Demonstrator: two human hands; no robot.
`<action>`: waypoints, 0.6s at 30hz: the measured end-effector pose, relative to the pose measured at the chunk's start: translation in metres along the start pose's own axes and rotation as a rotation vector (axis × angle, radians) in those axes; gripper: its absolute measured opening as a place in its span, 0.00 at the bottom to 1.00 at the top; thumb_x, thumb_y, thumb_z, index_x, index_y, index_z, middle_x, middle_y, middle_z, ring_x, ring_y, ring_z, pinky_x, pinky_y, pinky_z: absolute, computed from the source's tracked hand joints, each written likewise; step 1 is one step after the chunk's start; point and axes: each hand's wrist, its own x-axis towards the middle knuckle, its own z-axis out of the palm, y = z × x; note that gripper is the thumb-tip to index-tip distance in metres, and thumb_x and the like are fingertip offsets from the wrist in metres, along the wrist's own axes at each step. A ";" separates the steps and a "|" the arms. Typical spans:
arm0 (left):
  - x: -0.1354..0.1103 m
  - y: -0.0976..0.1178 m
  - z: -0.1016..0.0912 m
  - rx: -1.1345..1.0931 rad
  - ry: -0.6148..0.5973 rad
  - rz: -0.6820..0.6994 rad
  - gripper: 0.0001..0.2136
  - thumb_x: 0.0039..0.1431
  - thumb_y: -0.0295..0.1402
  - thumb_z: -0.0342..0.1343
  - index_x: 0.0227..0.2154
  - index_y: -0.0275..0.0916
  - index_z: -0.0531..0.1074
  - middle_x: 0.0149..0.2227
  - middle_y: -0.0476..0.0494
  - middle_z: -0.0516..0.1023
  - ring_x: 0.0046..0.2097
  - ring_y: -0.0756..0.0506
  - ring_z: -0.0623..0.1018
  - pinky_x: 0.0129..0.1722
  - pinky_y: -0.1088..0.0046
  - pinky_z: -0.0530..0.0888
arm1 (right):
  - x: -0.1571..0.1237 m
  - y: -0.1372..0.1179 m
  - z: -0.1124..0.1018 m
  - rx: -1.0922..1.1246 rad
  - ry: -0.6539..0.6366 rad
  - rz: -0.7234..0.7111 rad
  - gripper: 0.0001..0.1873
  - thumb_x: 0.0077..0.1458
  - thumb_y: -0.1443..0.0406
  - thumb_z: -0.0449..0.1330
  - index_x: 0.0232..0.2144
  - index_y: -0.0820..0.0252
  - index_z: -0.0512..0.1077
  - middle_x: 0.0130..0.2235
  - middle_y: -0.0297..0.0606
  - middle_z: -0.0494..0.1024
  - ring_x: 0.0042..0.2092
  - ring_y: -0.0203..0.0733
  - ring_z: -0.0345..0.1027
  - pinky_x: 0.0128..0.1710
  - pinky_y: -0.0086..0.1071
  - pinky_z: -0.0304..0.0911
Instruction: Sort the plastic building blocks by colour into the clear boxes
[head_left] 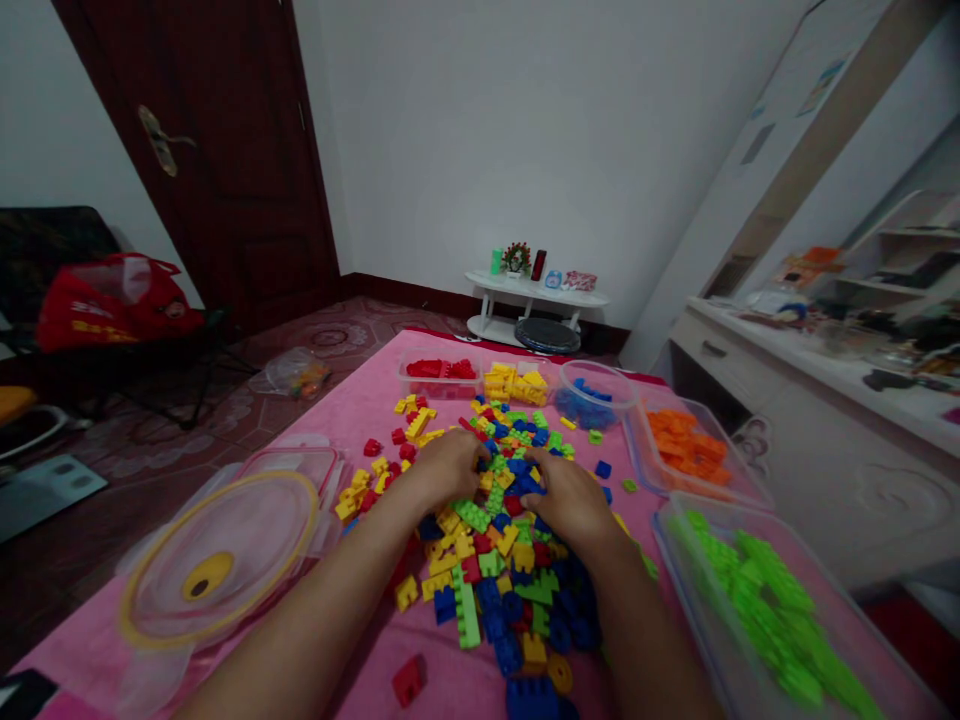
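Note:
A heap of mixed red, yellow, green and blue toy bricks lies on a pink cloth. Both my hands rest on the far part of the heap. My left hand has its fingers curled down into the bricks. My right hand lies just beside it, fingers also bent into the pile. The fingertips are hidden among the bricks, so I cannot make out what either holds.
Clear tubs stand round the heap: red bricks, yellow bricks, blue bricks, orange bricks, green bricks. Clear lids lie at left. A white cabinet stands at right, a small white shelf by the wall.

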 end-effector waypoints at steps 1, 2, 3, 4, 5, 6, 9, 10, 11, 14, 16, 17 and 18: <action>-0.001 0.000 -0.006 0.070 -0.007 -0.012 0.17 0.31 0.20 0.58 0.28 0.43 0.78 0.36 0.42 0.77 0.45 0.37 0.73 0.48 0.64 0.66 | 0.001 -0.002 0.004 -0.003 0.009 0.001 0.31 0.43 0.63 0.63 0.52 0.54 0.65 0.46 0.42 0.74 0.48 0.49 0.67 0.40 0.35 0.58; -0.002 0.001 -0.011 0.157 -0.012 -0.007 0.15 0.31 0.20 0.58 0.26 0.43 0.78 0.34 0.42 0.77 0.43 0.37 0.74 0.47 0.64 0.67 | 0.001 -0.004 0.006 -0.008 0.018 -0.001 0.32 0.43 0.62 0.64 0.53 0.53 0.64 0.46 0.43 0.73 0.48 0.49 0.67 0.40 0.34 0.58; -0.002 0.002 -0.015 0.231 -0.012 0.005 0.14 0.32 0.20 0.57 0.25 0.42 0.78 0.32 0.42 0.77 0.41 0.37 0.74 0.45 0.64 0.67 | 0.002 -0.006 0.009 -0.015 0.026 -0.006 0.34 0.42 0.62 0.64 0.54 0.52 0.63 0.47 0.43 0.71 0.47 0.49 0.68 0.39 0.34 0.58; -0.002 0.004 -0.017 0.259 0.001 0.012 0.14 0.33 0.20 0.57 0.25 0.42 0.78 0.32 0.41 0.78 0.40 0.38 0.74 0.44 0.64 0.68 | 0.002 -0.008 0.011 -0.023 0.033 -0.015 0.35 0.42 0.62 0.64 0.54 0.51 0.63 0.47 0.42 0.70 0.46 0.48 0.68 0.38 0.34 0.58; -0.002 0.005 -0.018 0.259 0.023 0.024 0.14 0.34 0.21 0.57 0.26 0.43 0.79 0.32 0.42 0.78 0.40 0.38 0.75 0.44 0.65 0.68 | 0.002 -0.009 0.012 -0.031 0.040 -0.029 0.35 0.42 0.63 0.64 0.55 0.49 0.62 0.48 0.42 0.69 0.45 0.48 0.69 0.37 0.33 0.58; -0.002 0.005 -0.018 0.243 0.051 0.044 0.14 0.36 0.22 0.57 0.28 0.44 0.79 0.34 0.42 0.78 0.40 0.39 0.75 0.45 0.65 0.68 | 0.002 -0.010 0.013 -0.037 0.045 -0.048 0.34 0.43 0.63 0.64 0.54 0.47 0.63 0.48 0.41 0.68 0.43 0.47 0.69 0.36 0.33 0.58; 0.002 0.005 -0.008 0.180 0.107 0.136 0.17 0.39 0.25 0.58 0.35 0.45 0.78 0.39 0.43 0.78 0.43 0.40 0.74 0.48 0.67 0.67 | 0.003 -0.011 0.015 -0.023 0.047 -0.114 0.28 0.44 0.66 0.63 0.50 0.47 0.67 0.46 0.39 0.67 0.41 0.44 0.69 0.36 0.32 0.58; 0.003 0.004 -0.004 0.168 0.103 0.167 0.18 0.40 0.26 0.58 0.38 0.44 0.78 0.40 0.42 0.77 0.44 0.40 0.74 0.48 0.67 0.67 | 0.003 -0.010 0.015 -0.002 0.047 -0.135 0.26 0.44 0.67 0.63 0.48 0.48 0.68 0.45 0.38 0.67 0.41 0.43 0.69 0.37 0.31 0.58; 0.004 0.004 0.000 0.158 0.097 0.191 0.19 0.41 0.27 0.58 0.40 0.44 0.77 0.40 0.41 0.77 0.43 0.39 0.74 0.48 0.66 0.67 | 0.004 -0.009 0.015 0.026 0.047 -0.149 0.24 0.44 0.68 0.63 0.46 0.49 0.70 0.44 0.38 0.67 0.42 0.42 0.68 0.38 0.31 0.58; 0.005 0.005 0.008 0.107 0.073 0.247 0.20 0.42 0.27 0.58 0.42 0.44 0.76 0.41 0.41 0.77 0.43 0.39 0.74 0.47 0.65 0.67 | 0.007 -0.004 0.015 0.123 0.038 -0.162 0.21 0.44 0.67 0.64 0.44 0.53 0.71 0.42 0.38 0.68 0.43 0.42 0.67 0.41 0.30 0.58; 0.003 0.007 0.009 0.065 0.066 0.249 0.20 0.42 0.27 0.58 0.42 0.45 0.76 0.41 0.41 0.77 0.44 0.39 0.74 0.48 0.65 0.67 | 0.008 -0.002 0.016 0.164 0.033 -0.170 0.22 0.44 0.66 0.64 0.45 0.54 0.71 0.42 0.38 0.68 0.43 0.42 0.66 0.42 0.31 0.58; 0.002 0.008 0.009 0.045 0.066 0.236 0.20 0.42 0.27 0.57 0.42 0.45 0.76 0.41 0.41 0.77 0.44 0.39 0.74 0.48 0.65 0.67 | 0.008 -0.002 0.017 0.176 0.032 -0.183 0.23 0.43 0.65 0.65 0.45 0.54 0.71 0.44 0.39 0.68 0.44 0.42 0.66 0.43 0.31 0.58; 0.002 0.009 0.009 0.030 0.068 0.219 0.19 0.43 0.26 0.57 0.41 0.45 0.76 0.41 0.41 0.78 0.44 0.39 0.74 0.48 0.65 0.67 | 0.009 -0.003 0.017 0.184 0.031 -0.204 0.24 0.43 0.65 0.65 0.46 0.54 0.71 0.45 0.39 0.68 0.44 0.42 0.66 0.44 0.31 0.58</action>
